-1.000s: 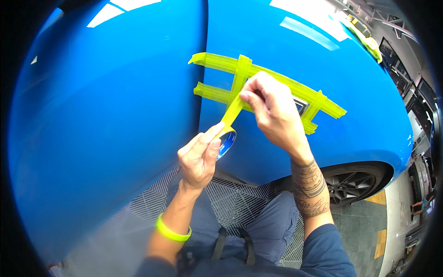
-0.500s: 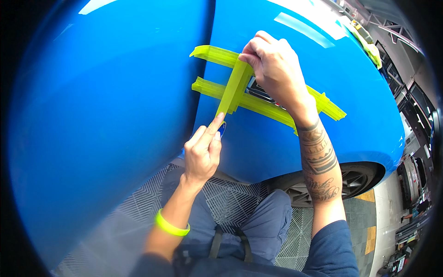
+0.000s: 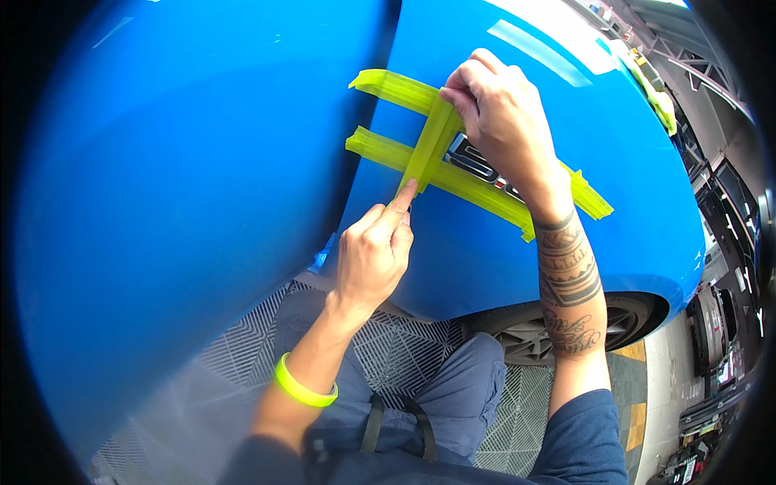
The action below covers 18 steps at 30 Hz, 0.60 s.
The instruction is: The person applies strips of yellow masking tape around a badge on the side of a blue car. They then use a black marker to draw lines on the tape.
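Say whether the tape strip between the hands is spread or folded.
Spread: the yellow-green strip runs straight from the right hand to the left hand.

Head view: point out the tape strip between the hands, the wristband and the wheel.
Tape strip [image 3: 429,144], head view: mid-length.
Wristband [image 3: 300,390], head view: outer face.
Wheel [image 3: 524,335], head view: left-hand spokes.

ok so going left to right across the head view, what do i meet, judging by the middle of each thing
Blue panel → wristband → left hand → tape strip between the hands → right hand → yellow cloth.
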Each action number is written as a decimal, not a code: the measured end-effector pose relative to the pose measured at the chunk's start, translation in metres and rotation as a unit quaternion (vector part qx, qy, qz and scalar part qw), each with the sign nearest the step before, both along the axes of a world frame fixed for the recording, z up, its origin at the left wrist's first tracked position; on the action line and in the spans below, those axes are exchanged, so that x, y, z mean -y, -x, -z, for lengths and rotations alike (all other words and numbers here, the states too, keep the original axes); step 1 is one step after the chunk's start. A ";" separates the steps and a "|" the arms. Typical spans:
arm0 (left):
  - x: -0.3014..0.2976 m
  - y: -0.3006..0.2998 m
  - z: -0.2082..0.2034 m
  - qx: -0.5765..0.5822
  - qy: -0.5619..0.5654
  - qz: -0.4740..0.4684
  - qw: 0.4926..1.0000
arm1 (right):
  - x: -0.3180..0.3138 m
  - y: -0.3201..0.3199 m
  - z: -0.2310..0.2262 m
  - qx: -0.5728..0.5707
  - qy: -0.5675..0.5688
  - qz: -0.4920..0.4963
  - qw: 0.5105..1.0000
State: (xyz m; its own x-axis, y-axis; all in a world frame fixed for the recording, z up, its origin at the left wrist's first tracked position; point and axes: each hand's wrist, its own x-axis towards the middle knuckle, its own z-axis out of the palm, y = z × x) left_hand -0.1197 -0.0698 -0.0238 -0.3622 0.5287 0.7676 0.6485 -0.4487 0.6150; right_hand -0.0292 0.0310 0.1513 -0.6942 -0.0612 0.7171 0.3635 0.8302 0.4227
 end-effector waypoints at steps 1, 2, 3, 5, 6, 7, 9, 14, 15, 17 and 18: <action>-0.001 0.000 -0.001 -0.001 -0.004 0.001 1.000 | 0.000 0.000 0.000 -0.001 -0.001 -0.001 1.000; -0.001 0.000 -0.001 -0.003 -0.007 0.002 1.000 | -0.001 0.000 0.001 -0.001 -0.001 0.002 1.000; -0.002 0.000 -0.002 -0.004 -0.011 0.004 1.000 | -0.002 0.000 0.001 0.000 -0.001 0.005 1.000; -0.004 0.002 -0.002 -0.014 -0.006 0.000 1.000 | -0.004 0.000 0.004 -0.039 -0.003 -0.014 0.999; -0.004 0.003 -0.003 -0.018 -0.004 -0.002 1.000 | -0.005 0.001 0.005 -0.079 -0.006 -0.036 0.996; -0.004 0.003 -0.002 -0.021 -0.002 -0.003 1.000 | -0.007 0.002 0.006 -0.117 -0.008 -0.058 0.991; -0.004 0.003 -0.003 -0.026 0.003 -0.004 1.000 | -0.008 -0.004 0.006 -0.181 -0.102 0.026 0.978; -0.004 0.001 -0.011 0.001 0.016 0.003 1.000 | 0.010 -0.006 0.049 -0.154 -0.025 0.081 0.984; -0.005 0.000 -0.012 0.011 0.016 0.006 1.000 | 0.011 -0.007 0.058 -0.144 -0.010 0.091 0.985; -0.006 0.002 -0.011 0.005 -0.022 -0.018 1.000 | 0.015 -0.005 0.074 -0.122 0.018 0.112 0.986; -0.006 0.003 -0.011 0.002 -0.041 -0.030 0.999 | 0.017 -0.004 0.079 -0.112 0.027 0.116 0.987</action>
